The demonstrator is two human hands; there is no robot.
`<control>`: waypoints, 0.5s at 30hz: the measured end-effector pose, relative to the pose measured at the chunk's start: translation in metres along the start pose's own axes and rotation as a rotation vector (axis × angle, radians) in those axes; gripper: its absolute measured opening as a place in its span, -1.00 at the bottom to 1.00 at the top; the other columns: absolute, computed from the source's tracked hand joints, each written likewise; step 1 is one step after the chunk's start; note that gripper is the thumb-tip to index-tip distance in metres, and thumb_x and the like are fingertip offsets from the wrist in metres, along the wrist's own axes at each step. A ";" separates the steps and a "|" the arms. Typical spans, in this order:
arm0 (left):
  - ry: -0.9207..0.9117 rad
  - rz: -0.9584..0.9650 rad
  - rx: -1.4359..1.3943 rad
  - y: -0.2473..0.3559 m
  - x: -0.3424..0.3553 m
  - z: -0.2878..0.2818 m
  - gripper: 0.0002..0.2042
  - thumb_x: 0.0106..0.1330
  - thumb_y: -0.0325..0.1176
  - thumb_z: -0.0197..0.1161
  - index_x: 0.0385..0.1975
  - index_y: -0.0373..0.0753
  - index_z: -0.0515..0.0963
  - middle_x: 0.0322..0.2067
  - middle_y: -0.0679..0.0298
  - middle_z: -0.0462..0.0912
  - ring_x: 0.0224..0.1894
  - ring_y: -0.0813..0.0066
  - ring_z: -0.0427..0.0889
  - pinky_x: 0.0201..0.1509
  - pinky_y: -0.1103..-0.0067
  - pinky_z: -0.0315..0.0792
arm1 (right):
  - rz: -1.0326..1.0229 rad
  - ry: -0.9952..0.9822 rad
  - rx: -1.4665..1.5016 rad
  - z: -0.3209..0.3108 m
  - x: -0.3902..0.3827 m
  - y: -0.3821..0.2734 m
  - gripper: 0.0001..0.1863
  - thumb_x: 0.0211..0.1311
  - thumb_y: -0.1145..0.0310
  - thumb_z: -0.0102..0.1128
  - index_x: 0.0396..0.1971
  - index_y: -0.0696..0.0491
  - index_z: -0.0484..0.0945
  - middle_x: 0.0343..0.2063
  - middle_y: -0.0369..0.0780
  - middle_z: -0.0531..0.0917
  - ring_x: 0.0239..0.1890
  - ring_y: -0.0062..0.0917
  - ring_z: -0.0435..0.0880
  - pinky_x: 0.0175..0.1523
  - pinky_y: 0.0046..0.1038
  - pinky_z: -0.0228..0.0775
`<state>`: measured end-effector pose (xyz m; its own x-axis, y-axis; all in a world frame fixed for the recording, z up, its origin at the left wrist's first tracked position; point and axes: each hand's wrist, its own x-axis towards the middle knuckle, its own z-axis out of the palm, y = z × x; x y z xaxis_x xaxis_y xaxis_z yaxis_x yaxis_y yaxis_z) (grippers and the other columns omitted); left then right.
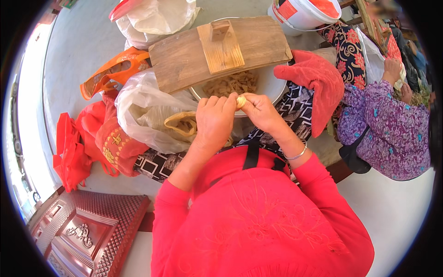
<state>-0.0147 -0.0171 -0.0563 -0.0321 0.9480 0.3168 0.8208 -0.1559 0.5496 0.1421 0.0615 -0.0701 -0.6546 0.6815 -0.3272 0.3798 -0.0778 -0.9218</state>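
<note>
My left hand (214,121) and my right hand (261,112) meet at my lap, fingers closed on a small pale yellow, wrinkled piece (241,101). Just beyond them is a white basin (273,83) holding many tan, flat pieces (224,87). A wooden board (175,60) lies across the basin's far part, with a lighter plank and small block (219,32) on it. Left of my hands, a translucent plastic bag (143,106) holds yellowish material, partly hidden.
Orange (99,82) and red bags (69,152) lie left; a white sack (157,18) and white bucket (295,14) stand behind. A red cloth (318,92) is right, beside a person in purple floral clothes (387,129). A dark red embossed panel (87,231) lies lower left.
</note>
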 end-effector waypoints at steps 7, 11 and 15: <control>0.131 -0.014 -0.282 0.010 -0.006 0.006 -0.60 0.07 -0.50 0.25 -0.03 -0.37 0.49 -0.06 0.14 0.59 -0.06 0.09 0.55 0.04 0.24 0.36 | 0.206 -0.225 1.117 0.008 -0.012 -0.007 -0.72 0.32 0.35 0.11 -0.08 0.20 0.55 -0.17 -0.28 0.64 -0.07 -0.59 0.56 0.12 -0.50 0.35; 0.081 -0.130 -0.473 0.018 0.005 -0.011 -0.69 0.14 -0.52 0.23 -0.08 -0.36 0.49 -0.09 0.05 0.56 -0.14 0.04 0.57 -0.05 0.23 0.40 | -0.111 0.119 0.438 0.017 -0.009 -0.011 -0.82 0.20 0.53 0.11 -0.22 0.16 0.62 -0.04 -0.25 0.55 0.02 -0.52 0.50 0.13 -0.46 0.34; 0.042 -0.320 -0.521 0.017 0.015 0.002 -0.83 0.28 -0.44 0.14 -0.18 -0.33 0.51 -0.32 0.00 0.56 -0.31 0.06 0.58 -0.25 0.31 0.44 | -0.415 0.396 -0.298 0.011 -0.006 -0.025 -0.85 0.10 0.62 0.15 -0.31 0.18 0.61 -0.07 -0.21 0.52 0.03 -0.41 0.44 0.09 -0.47 0.32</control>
<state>-0.0003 -0.0048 -0.0436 -0.2616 0.9602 0.0979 0.3798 0.0092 0.9250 0.1288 0.0514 -0.0477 -0.5171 0.8328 0.1975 0.3495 0.4161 -0.8395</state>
